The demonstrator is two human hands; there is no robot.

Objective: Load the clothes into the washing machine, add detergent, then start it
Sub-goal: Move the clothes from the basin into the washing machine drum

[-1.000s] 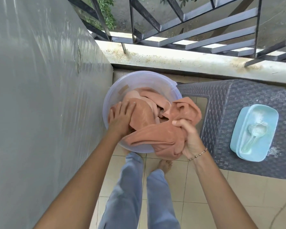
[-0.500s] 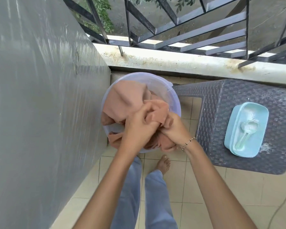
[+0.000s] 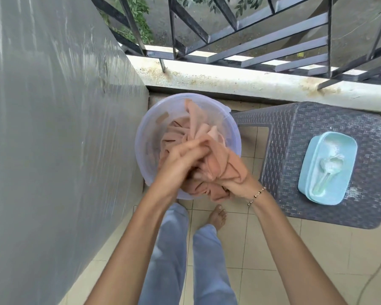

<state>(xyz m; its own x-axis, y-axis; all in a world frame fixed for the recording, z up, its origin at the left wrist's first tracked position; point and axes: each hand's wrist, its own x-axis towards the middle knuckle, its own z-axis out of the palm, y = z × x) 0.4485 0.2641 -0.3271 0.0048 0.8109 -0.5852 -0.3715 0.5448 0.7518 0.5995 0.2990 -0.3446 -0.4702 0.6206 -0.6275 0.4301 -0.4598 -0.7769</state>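
Head view, looking straight down: I've got both hands over the clear plastic tub point(image 3: 141, 137), which stands on the tiled floor point(image 3: 317, 260) against the grey wall point(image 3: 53, 128). The peach cloth point(image 3: 196, 119) is bunched up, part down in the tub, part lifted above its near rim. Left hand point(image 3: 180, 159) is clenched on the cloth, fingers curled into the folds. Right hand point(image 3: 240, 187) grasps it too, and fabric drapes over its back, so I see little of its fingers. Just right of the tub is a dark woven stool point(image 3: 317, 128). On it sits the light blue detergent box point(image 3: 339, 142), lid off, scoop point(image 3: 330, 166) lying in white powder.
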